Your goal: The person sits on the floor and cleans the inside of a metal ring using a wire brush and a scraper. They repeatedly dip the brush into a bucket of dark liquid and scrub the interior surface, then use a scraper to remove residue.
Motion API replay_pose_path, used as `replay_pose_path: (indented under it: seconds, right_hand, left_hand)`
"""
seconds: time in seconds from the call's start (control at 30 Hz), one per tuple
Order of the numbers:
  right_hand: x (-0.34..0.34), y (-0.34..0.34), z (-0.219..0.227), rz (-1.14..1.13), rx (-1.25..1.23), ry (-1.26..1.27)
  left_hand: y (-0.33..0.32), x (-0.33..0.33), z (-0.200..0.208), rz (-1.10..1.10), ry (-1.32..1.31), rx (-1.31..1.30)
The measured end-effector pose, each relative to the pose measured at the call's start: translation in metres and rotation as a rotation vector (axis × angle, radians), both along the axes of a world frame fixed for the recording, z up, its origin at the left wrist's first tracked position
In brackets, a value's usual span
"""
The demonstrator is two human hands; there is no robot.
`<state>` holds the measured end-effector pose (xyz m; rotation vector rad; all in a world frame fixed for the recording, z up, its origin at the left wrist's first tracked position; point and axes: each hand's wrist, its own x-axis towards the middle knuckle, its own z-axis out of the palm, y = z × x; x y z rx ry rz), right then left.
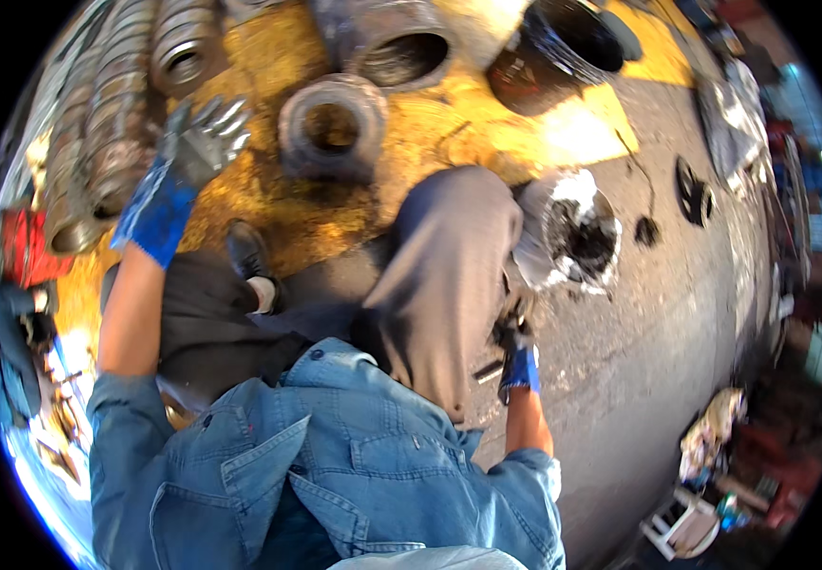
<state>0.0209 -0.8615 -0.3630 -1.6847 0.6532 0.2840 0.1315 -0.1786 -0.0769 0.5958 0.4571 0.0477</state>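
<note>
My left hand [204, 144] wears a blue glove with a grey, dirty palm. It is open, fingers spread, in the air beside the ribbed metal cylinders [118, 157]. To its right, a thick metal ring-shaped part [333, 128] stands on the yellow surface. My right hand [517, 359], in a similar glove, is low beside my right knee, close to the floor. Its fingers are dark and partly hidden, so I cannot tell whether they grip anything. Just ahead of it stands a white container [536, 237] with dark, greasy contents. A short dark bar [489, 371] lies next to that hand.
A large metal tube [340, 38] and a dark bucket [529, 81] stand farther ahead on yellow sheeting [449, 128]. Dark round parts [694, 193] lie on the floor at right. A white stool [681, 527] stands at lower right. Another person's leg [14, 342] shows at far left.
</note>
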Motion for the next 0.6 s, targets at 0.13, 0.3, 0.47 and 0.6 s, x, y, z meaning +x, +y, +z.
replay_pose_path:
  seconds: [0.13,0.3,0.47,0.6]
  right_hand:
    - [-0.038,0.025,-0.022,0.032,-0.058,0.261]
    - [-0.039,0.019,-0.023,0.111,-0.073,0.392]
    - [-0.016,0.026,-0.035,0.200,-0.068,0.447]
    - [0.002,0.052,-0.061,0.254,0.002,0.456]
  left_hand:
    - [0.006,-0.002,-0.010,-0.057,-0.082,0.064]
    - [0.002,0.002,-0.009,-0.050,-0.095,0.107]
    - [0.002,0.004,-0.008,-0.051,-0.103,0.135]
    - [-0.001,0.009,-0.007,-0.070,-0.058,0.095]
